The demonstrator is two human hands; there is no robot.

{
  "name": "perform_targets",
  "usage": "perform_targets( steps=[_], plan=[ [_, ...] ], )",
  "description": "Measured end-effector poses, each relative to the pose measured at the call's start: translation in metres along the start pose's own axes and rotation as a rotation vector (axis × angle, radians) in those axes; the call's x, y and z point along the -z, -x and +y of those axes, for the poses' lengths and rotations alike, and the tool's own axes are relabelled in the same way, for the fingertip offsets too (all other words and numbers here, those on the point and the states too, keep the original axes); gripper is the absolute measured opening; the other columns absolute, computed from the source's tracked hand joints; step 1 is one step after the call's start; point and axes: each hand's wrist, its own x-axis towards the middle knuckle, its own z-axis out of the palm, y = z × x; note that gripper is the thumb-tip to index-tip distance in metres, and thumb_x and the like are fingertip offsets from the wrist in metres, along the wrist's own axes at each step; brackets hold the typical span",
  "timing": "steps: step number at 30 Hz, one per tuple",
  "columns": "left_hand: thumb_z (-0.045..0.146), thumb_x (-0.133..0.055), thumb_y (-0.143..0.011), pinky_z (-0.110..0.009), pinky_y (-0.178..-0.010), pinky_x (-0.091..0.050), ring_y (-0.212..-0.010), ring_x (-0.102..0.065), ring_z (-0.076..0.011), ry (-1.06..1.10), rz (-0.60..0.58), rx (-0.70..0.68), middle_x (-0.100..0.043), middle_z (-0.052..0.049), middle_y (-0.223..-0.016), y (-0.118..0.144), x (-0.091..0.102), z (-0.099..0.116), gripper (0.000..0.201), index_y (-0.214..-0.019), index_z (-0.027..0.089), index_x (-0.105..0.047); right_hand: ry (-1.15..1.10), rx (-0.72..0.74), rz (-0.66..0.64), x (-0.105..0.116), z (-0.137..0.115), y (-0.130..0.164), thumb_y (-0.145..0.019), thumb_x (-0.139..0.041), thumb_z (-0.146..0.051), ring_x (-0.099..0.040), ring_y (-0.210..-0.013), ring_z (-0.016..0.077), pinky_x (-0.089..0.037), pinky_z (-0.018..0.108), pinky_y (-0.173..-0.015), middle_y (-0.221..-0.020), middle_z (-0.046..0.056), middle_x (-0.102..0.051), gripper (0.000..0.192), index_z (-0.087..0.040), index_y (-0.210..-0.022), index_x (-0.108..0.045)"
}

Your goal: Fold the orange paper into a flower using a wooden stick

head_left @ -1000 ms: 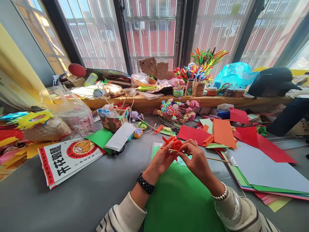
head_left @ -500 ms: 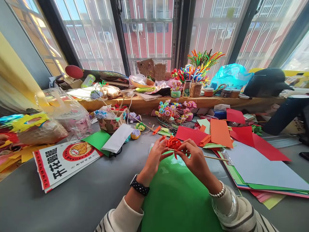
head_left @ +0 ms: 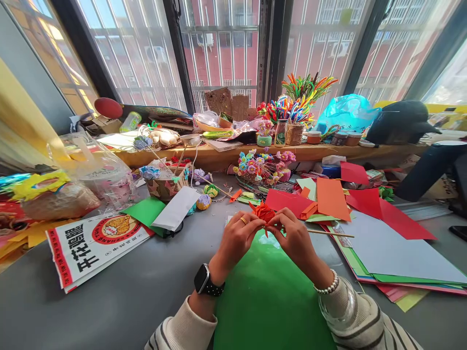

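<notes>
An orange-red paper flower (head_left: 263,212) is held between my two hands above the green mat (head_left: 273,291). My left hand (head_left: 237,236) pinches the flower's lower left side with thumb and forefinger. My right hand (head_left: 292,239) is closed at the flower's base, around a thin wooden stick (head_left: 333,234) that juts out to the right. The fingertips of both hands nearly meet under the petals. Where the stick joins the flower is hidden by my fingers.
Red paper (head_left: 286,202), orange paper (head_left: 331,199) and a stack of white sheets (head_left: 397,248) lie to the right. At the left are a printed paper bag (head_left: 95,248), a white paper piece (head_left: 177,209) and a basket (head_left: 166,188). Crocheted flowers (head_left: 251,167) stand behind my hands.
My left hand has turned, its fingers going from extended to pinching the flower. The flower now faces more upward, and the stick reaches further right.
</notes>
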Motion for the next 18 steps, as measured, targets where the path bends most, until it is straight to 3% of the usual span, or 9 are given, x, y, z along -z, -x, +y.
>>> perform_targets(
  steps=[8,18],
  plan=[
    [0.021,-0.048,-0.08,-0.036,-0.079,-0.039,-0.084,-0.053,-0.0223,-0.036,0.011,0.022,-0.066,-0.007,-0.086,0.0041,0.0011,0.0021,0.024,-0.093,0.029,-0.065,-0.086,-0.038,-0.029,0.0022,-0.0027,-0.0002,-0.08,-0.054,-0.027,-0.056,-0.065,0.0139,-0.047,0.025,-0.057,-0.077,0.004,-0.055,0.01,-0.018,-0.079,-0.059],
    [0.021,-0.051,-0.077,-0.038,-0.084,-0.037,-0.088,-0.054,-0.0232,0.136,0.049,0.084,-0.066,-0.006,-0.087,0.0068,0.0004,0.0024,0.02,-0.086,0.029,-0.067,-0.186,0.002,-0.039,0.006,0.0034,-0.0026,-0.082,-0.051,-0.029,-0.058,-0.071,0.0156,-0.049,0.028,-0.063,-0.078,0.004,-0.058,0.017,-0.021,-0.083,-0.066]
  ],
)
